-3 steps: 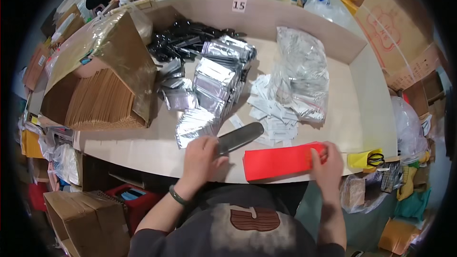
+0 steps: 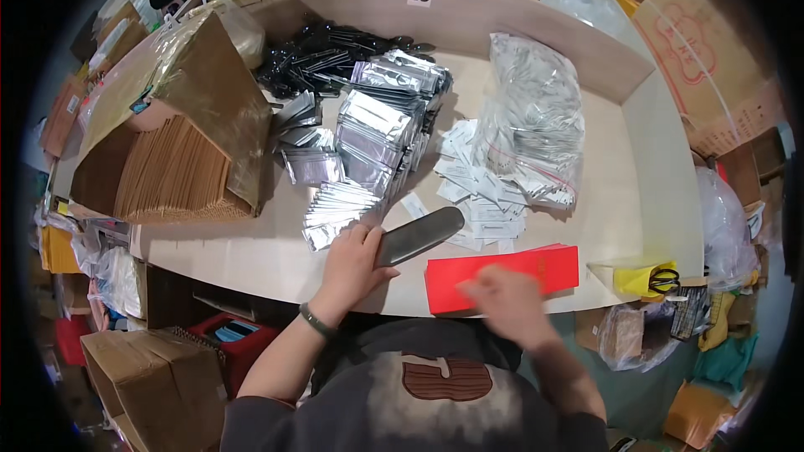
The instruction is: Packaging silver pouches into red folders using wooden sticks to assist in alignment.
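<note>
Near the front edge of the table, my left hand [image 2: 350, 266] is closed on one end of a long, flat, dark grey piece with a rounded tip [image 2: 423, 234]; its exact kind I cannot make out. To its right lies a neat stack of red paper envelopes [image 2: 557, 264]. Over the middle of that stack is my right hand [image 2: 509, 300], smeared by motion, so its fingers do not show clearly. Beyond my left hand, silver foil packets [image 2: 368, 142] spread in overlapping rows. Small white printed slips [image 2: 486, 209] lie scattered past the red stack.
An open carton [image 2: 222, 92] full of brown cardboard pieces stands at the left. Black glossy items [image 2: 310, 67] pile up at the back. A clear bag of white slips [image 2: 532, 109] sits at the right. A yellow holder with scissors [image 2: 636, 278] is at the right edge.
My right hand has left the right end of the red stack and moved left across it. The left hand still keeps hold of the dark grey piece.
</note>
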`<state>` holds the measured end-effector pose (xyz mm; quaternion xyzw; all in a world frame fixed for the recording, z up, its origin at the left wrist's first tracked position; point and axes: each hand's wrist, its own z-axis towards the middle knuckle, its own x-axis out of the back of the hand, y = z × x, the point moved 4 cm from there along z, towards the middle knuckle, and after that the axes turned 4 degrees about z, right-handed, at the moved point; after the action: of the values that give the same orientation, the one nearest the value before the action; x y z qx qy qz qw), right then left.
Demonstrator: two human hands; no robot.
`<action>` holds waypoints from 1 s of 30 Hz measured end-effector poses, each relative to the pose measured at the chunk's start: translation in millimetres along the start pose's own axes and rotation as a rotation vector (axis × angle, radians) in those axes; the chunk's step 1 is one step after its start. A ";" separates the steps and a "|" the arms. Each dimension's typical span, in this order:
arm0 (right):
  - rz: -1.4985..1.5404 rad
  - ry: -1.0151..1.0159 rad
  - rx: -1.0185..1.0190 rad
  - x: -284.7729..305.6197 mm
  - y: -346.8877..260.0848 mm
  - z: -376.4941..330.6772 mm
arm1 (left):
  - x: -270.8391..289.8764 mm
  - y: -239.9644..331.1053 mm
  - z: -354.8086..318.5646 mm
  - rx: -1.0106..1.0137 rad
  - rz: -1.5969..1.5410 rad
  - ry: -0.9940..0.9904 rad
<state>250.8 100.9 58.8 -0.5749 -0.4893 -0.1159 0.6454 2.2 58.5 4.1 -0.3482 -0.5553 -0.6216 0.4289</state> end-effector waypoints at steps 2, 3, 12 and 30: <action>-0.179 -0.109 0.123 -44.8 -10.6 17.2 | -5.7 6.2 13.5 0.081 0.024 -0.206; -0.266 -0.143 0.150 -56.4 -14.0 23.5 | -5.5 5.4 11.6 0.091 0.022 -0.214; -0.217 -0.093 0.275 -62.4 -27.5 19.5 | 27.9 -4.4 -103.9 0.340 -0.229 0.061; 0.124 0.651 0.071 65.9 35.6 95.6 | 51.7 -77.0 -31.0 -0.045 0.005 0.132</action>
<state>261.1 220.9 73.4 -0.5135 -0.2250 -0.2370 0.7934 -87.3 21.4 16.6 -0.3175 -0.5106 -0.6546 0.4582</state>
